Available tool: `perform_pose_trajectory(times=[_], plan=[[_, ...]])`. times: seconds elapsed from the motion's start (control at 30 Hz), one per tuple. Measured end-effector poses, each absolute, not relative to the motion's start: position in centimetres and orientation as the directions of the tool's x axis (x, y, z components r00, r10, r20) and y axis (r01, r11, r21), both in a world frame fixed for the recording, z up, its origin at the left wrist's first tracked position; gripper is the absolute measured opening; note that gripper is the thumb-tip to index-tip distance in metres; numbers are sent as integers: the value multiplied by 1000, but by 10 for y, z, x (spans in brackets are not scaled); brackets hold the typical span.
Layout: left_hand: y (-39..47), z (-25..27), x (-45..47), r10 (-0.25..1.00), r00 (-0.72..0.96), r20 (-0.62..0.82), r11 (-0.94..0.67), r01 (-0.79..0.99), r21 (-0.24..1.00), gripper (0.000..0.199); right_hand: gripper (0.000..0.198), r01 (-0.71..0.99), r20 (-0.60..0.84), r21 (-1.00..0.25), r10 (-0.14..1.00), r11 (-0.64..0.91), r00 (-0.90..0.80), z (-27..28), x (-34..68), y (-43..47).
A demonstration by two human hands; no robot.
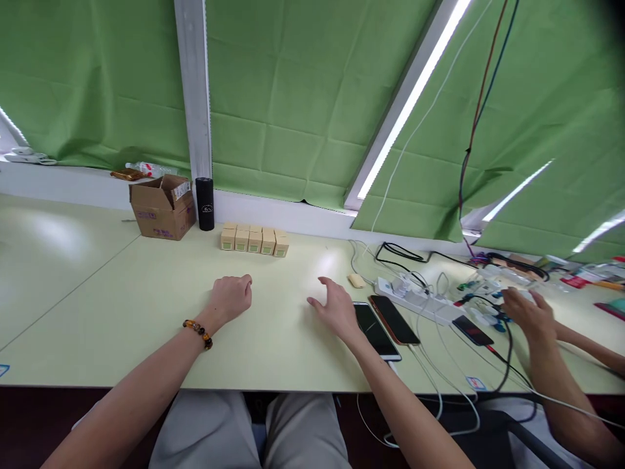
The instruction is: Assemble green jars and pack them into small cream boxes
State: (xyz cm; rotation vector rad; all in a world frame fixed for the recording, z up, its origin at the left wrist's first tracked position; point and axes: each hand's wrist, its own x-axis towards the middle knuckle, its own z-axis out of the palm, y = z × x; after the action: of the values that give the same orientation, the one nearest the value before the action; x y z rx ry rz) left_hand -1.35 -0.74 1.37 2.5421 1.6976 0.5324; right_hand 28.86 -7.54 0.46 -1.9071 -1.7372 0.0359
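My left hand (232, 298), a beaded bracelet (198, 332) on its wrist, rests on the table in a loose fist, with nothing showing in it. To its right, my right hand (336, 309) is open, thumb and fingers apart, and holds nothing. Beyond both hands, a row of several small cardboard boxes (254, 240) stands side by side. Just right of my right hand lie a white-edged phone (375, 331) and a phone in a brown case (393, 319). A small beige object (356, 281) sits past my right fingertips.
An open carton (162, 210) and a black tumbler (205, 204) stand at the back left. On the right are a white power strip (420, 301), tangled cables and another phone (472, 330). A co-worker's hand (530, 314) is over the clutter there. The table's front edge runs before my lap.
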Motion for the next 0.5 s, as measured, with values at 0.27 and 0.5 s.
perform_pose_trajectory(times=[0.27, 0.5], plan=[[-2, 11, -17, 903, 326, 281, -390, 896, 213, 31, 70, 879, 285, -35, 838, -475, 465, -6, 362, -183], [-1, 12, -19, 913, 302, 272, -364, 906, 215, 33, 69, 858, 346, 17, 808, -514, 477, -14, 348, -182]])
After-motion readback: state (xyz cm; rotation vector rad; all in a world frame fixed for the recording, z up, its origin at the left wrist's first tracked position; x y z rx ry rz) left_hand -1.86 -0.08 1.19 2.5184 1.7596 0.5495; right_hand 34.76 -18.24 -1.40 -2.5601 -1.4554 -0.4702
